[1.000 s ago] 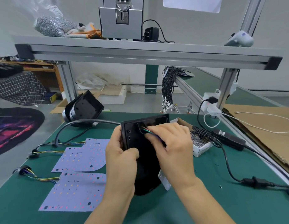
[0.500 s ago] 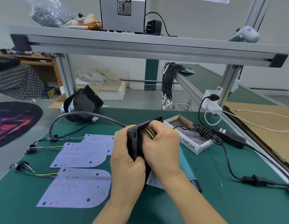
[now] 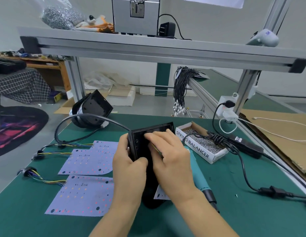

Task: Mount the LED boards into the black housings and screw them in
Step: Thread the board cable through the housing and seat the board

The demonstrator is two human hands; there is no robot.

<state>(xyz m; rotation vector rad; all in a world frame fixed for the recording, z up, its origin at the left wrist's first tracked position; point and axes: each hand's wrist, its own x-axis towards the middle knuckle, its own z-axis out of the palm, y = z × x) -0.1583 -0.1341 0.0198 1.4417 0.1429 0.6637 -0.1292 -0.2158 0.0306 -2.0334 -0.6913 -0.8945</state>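
Now | left hand [image 3: 127, 161] grips black housing [image 3: 140, 141] | right hand [image 3: 167, 151] fingers spread inside, possibly pressing wires

On the desk [image 3: 251, 211], a housing [image 3: 142, 142] stands at the centre between the left hand [image 3: 130, 161] and right hand [image 3: 171, 159]. Left of it lie two LED boards [image 3: 87, 161], one nearer [image 3: 83, 195]. Far left sits a second housing [image 3: 92, 110]. To the right a box of screws [image 3: 201, 144], with a power adapter [image 3: 244, 146] just beyond. An electric screwdriver [image 3: 201, 183] lies under the right wrist.
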